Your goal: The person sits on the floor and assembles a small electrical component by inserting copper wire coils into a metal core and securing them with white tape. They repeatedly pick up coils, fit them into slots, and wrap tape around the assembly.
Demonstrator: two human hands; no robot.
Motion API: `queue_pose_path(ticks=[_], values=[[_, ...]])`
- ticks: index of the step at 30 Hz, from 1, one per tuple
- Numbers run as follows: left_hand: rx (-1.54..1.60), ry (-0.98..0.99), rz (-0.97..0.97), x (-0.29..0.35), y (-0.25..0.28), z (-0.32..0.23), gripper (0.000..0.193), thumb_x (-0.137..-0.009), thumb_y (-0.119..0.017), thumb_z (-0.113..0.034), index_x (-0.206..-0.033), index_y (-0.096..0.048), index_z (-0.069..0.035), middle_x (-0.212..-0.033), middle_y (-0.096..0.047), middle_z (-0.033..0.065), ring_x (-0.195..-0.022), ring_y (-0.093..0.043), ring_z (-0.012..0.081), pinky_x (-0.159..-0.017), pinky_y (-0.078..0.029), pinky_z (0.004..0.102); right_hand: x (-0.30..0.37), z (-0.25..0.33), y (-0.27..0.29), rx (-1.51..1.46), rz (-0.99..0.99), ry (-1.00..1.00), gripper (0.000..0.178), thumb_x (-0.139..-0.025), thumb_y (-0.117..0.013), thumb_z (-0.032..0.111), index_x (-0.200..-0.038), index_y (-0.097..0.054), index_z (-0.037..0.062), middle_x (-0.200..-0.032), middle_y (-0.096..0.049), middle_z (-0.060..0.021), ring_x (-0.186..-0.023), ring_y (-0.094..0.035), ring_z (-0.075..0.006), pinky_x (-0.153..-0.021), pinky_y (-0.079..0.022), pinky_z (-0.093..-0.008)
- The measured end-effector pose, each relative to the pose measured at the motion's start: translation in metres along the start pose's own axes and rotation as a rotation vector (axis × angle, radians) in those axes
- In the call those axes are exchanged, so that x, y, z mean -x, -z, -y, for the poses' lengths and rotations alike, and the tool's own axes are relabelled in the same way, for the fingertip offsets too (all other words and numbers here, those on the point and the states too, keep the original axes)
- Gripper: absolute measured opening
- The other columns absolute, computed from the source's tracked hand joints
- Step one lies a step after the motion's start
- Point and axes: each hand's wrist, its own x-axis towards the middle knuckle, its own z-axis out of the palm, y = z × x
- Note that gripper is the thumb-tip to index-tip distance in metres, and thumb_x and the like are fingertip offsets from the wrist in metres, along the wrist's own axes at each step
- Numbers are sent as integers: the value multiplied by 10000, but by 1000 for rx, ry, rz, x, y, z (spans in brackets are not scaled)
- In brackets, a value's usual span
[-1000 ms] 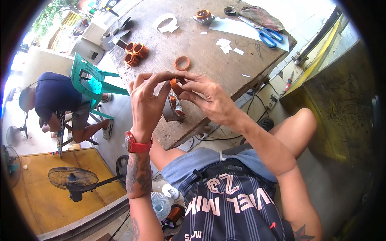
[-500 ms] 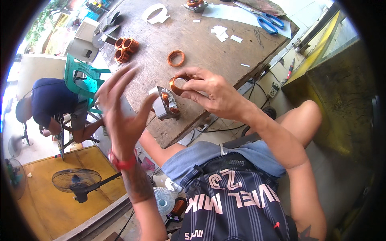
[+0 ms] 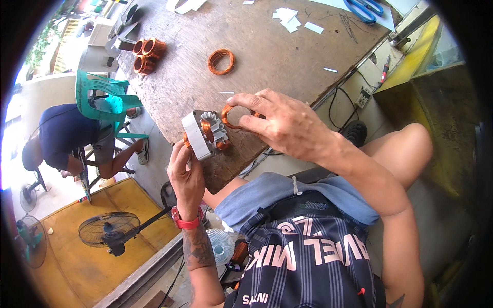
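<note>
A motor stator stands near the table's close edge, its grey metal core lined with white slot paper and holding some copper windings. My left hand grips its left side, thumb and fingers closed on the core. Just right of the stator, my right hand pinches a ring-shaped copper wire coil between thumb and fingers. The coil is beside the slotted face; whether they touch I cannot tell. Farther back on the table lies a loose copper coil.
Several bundled copper coils sit at the wooden table's left edge. White paper pieces and blue-handled scissors lie at the back. A person sits by a green chair on the left, beyond a black fan.
My left hand has come down from the air and taken hold of the stator's left side. My right hand still holds the coil, now turned more open toward view beside the stator.
</note>
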Motion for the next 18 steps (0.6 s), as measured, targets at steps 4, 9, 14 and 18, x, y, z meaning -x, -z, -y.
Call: queue_pose_path(ticks=[4, 9, 14, 18], values=[[-64, -34, 22, -5, 0, 1, 358, -888, -579, 135, -1208, -716, 50, -1183, -731, 182, -1092, -718, 319, -943, -538, 364, -1, 0, 0, 8, -10, 2, 113, -906, -720, 67, -1007, -749, 26, -1462, -621, -42, -1140, -664, -242, -988, -604, -365], [-81, -57, 74, -18, 4, 1, 353, -860, -572, 126, -1164, -733, 48, -1119, -755, 181, -1048, -735, 306, -932, -541, 359, -3, 1, 0, -38, 0, -8, 127, -897, -728, 67, -1017, -755, 34, -1453, -632, -37, -1144, -665, -236, -992, -602, -359], [-82, 136, 177, -39, 17, -14, 266, -842, -638, 76, -1072, -771, 66, -977, -784, 136, -920, -731, 161, -849, -543, 300, -8, 4, -1, -71, 38, 9, 233, -973, -615, 124, -1113, -794, 76, -1444, -649, -91, -1197, -657, -265, -1026, -591, -354], [-55, 236, 286, -50, 27, -29, 259, -827, -687, 23, -1056, -805, 53, -923, -815, 72, -877, -686, 65, -829, -554, 269, -11, 4, -3, -83, 66, 20, 239, -979, -605, 133, -1116, -790, 71, -1443, -649, -99, -1229, -648, -277, -1049, -581, -365]])
